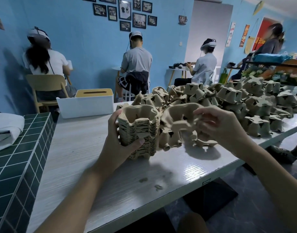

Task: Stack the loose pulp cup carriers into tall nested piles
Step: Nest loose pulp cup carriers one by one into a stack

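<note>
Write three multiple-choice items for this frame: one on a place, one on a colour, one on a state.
1. Where does the white tissue box stand relative to the nested pile?
A. on top of it
B. behind it and to the left, on the table
C. on the floor

2. What colour are the counter tiles?
A. red
B. yellow
C. dark green

3. What is the right hand doing?
A. holding a loose carrier by its rim
B. lying flat on the table
C. gripping the tissue box

Key:
1 B, the box sits farther back and left of the pile.
2 C, the tiles at left are dark green.
3 A, its fingers curl on the carrier's edge.
</note>
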### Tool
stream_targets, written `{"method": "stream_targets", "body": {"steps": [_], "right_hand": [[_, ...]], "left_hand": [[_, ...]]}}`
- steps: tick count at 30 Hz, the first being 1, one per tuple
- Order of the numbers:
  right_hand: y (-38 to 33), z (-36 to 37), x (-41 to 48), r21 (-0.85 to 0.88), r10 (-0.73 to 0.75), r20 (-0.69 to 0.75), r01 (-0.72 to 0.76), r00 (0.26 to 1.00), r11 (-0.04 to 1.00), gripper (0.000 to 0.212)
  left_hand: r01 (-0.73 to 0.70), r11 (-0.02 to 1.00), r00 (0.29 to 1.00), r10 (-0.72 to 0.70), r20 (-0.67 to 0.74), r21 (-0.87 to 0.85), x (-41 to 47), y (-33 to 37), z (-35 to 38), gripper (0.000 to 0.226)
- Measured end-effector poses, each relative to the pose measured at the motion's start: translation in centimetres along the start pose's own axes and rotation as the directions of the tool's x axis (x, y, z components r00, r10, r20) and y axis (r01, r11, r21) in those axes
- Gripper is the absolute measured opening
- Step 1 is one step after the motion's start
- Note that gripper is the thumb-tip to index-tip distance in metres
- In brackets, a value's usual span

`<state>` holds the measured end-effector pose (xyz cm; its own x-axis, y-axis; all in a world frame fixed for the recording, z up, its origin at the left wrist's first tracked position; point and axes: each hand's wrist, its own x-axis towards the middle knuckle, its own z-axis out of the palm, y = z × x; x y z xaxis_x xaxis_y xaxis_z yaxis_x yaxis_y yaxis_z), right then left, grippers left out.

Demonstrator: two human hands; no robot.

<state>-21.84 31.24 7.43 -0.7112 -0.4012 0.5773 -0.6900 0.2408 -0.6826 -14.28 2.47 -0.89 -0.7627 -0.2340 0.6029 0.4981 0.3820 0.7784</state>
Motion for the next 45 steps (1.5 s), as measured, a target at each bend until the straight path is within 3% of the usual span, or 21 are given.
{"method": "stream_targets", "body": {"steps": [5,11,16,20,23,26,28,30,32,36,41,45], "right_hand": [[-2.2,2.0,0.9,0.356,0.041,-0.11,0.001,0.993,0.934,0.029],[-4.0,5.9,2.3,0.435,0.013,-0.027,0.0,1.0,0.9,0.028],[-3.5,6.8,3.2,0.162,-0.008,0.144,-0.015,0.99,0.987,0.046],[-2.6,6.6,2.7,0.175,0.034,0.149,-0.06,0.988,0.983,0.041],[-1.9,6.3,1.7,0.188,0.022,0.174,-0.055,0.984,0.981,0.035],[0.0,5.0,0.4,0.111,0.088,0.088,-0.097,0.992,0.989,0.035],[2.4,3.9,-0.2,-0.179,0.162,-0.035,-0.166,0.986,0.97,0.029],[4.5,2.9,-1.0,-0.517,0.209,-0.117,-0.239,0.971,0.822,0.028],[5.9,2.4,-1.7,-0.646,0.238,-0.111,-0.252,0.965,0.72,0.027],[6.4,2.1,-2.3,-0.695,0.224,-0.091,-0.224,0.97,0.684,0.017],[6.7,1.9,-2.3,-0.754,0.204,-0.072,-0.187,0.976,0.629,0.02],[5.8,1.9,-2.6,-0.647,0.007,-0.173,-0.119,0.985,0.753,0.006]], "left_hand": [[-0.006,1.0,0.999,0.006,0.038,-0.001,-0.3,0.3,0.2,0.092],[0.018,0.999,0.998,-0.017,0.054,-0.031,-0.5,0.8,0.6,0.099],[0.055,0.998,0.998,-0.053,0.045,-0.043,-0.4,0.3,0.5,0.12],[0.049,0.998,0.998,-0.047,0.03,-0.04,-0.4,0.4,0.5,0.122],[0.007,0.999,1.0,-0.006,0.029,-0.037,-0.6,1.1,0.5,0.111],[-0.013,1.0,0.999,0.014,0.048,-0.021,-0.8,1.9,0.5,0.088],[-0.013,1.0,0.999,0.013,0.038,-0.016,-0.8,2.1,0.5,0.084],[-0.01,1.0,1.0,0.01,0.027,-0.022,-0.8,2.1,0.5,0.084],[-0.004,1.0,1.0,0.005,0.016,-0.027,-0.8,2.1,0.6,0.084],[-0.008,1.0,1.0,0.009,0.01,-0.026,-0.7,1.8,0.5,0.086],[0.006,1.0,1.0,-0.005,0.021,-0.03,-0.8,1.6,0.4,0.089],[0.046,0.995,0.996,-0.038,0.085,-0.087,-0.9,1.8,0.5,0.101]]}}
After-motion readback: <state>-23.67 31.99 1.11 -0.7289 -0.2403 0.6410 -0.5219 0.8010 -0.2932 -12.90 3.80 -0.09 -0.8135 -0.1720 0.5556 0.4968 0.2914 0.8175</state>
